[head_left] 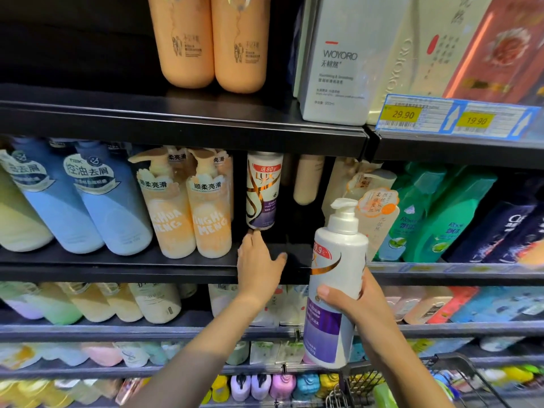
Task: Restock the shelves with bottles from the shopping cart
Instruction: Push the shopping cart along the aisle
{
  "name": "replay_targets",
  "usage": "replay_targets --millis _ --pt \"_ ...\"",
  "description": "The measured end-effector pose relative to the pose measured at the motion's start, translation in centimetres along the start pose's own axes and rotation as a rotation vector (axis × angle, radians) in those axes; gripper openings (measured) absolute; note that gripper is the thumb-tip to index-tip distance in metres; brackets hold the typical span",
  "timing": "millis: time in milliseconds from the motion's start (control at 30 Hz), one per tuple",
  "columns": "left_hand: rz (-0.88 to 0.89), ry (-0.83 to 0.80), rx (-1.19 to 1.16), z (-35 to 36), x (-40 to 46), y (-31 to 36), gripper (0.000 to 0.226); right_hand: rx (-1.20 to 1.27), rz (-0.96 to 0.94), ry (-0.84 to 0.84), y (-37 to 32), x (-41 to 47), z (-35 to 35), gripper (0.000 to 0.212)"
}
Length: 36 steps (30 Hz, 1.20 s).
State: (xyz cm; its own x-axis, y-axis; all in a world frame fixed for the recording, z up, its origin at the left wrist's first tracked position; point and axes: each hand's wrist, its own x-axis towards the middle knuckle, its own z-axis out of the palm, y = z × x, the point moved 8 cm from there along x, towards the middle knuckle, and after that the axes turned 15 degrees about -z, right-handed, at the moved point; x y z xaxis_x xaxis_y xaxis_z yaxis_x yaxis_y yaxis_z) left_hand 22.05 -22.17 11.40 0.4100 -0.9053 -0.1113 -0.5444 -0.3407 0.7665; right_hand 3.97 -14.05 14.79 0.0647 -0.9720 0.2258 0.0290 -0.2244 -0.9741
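A white and purple pump bottle [335, 278] is held upright in front of the middle shelf, and my right hand [356, 304] grips its lower body. A matching white and purple bottle [263, 191] stands deep in a gap on the black middle shelf [117, 265]. My left hand [259, 265] reaches into that gap with fingers spread, its fingertips touching the base of the standing bottle. The shopping cart [459, 375] shows as black wire at the bottom right.
Orange pump bottles [191, 207] and blue bottles [97, 201] stand left of the gap; cream and green bottles [435, 213] stand to its right. The upper shelf carries orange bottles [212, 39], white cartons and price tags [441, 117]. Lower shelves hold refill pouches.
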Motion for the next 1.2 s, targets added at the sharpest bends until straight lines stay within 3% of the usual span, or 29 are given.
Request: replay_targets --millis 133,233,400,667,800,900,1100,1200 --pt "0.173 -0.089 0.174 -3.7 -3.4 -3.7 0.046 0.031 -0.019 -0.029 -0.5 1.5 1.2 0.075" --pt "0.199 0.056 0.238 -8.4 -3.7 -6.1 0.034 0.063 -0.024 -0.034 -0.3 3.2 2.7 0.067" --pt "0.114 0.216 0.394 -11.5 -2.1 -10.0 0.044 0.078 -0.079 -0.021 0.3 6.5 6.4 0.061" --pt "0.168 0.224 0.437 -12.1 -1.7 -11.2 0.043 -0.077 -0.182 0.036 1.3 11.5 9.0 0.064" --pt "0.193 0.198 0.463 -11.9 -1.7 -11.6 0.048 -0.099 -0.234 0.081 2.2 12.5 9.5 0.041" --pt "0.204 0.192 0.484 -11.8 -1.7 -11.9 0.051 -0.096 -0.278 0.088 2.4 12.5 10.0 0.035" --pt "0.21 0.206 0.482 -11.6 -1.4 -12.2 0.051 -0.233 -0.23 -0.096 3.4 12.0 9.1 0.058" --pt "0.217 0.216 0.471 -11.5 -1.5 -12.3 0.051 -0.326 -0.241 -0.05 2.9 12.2 8.9 0.067"
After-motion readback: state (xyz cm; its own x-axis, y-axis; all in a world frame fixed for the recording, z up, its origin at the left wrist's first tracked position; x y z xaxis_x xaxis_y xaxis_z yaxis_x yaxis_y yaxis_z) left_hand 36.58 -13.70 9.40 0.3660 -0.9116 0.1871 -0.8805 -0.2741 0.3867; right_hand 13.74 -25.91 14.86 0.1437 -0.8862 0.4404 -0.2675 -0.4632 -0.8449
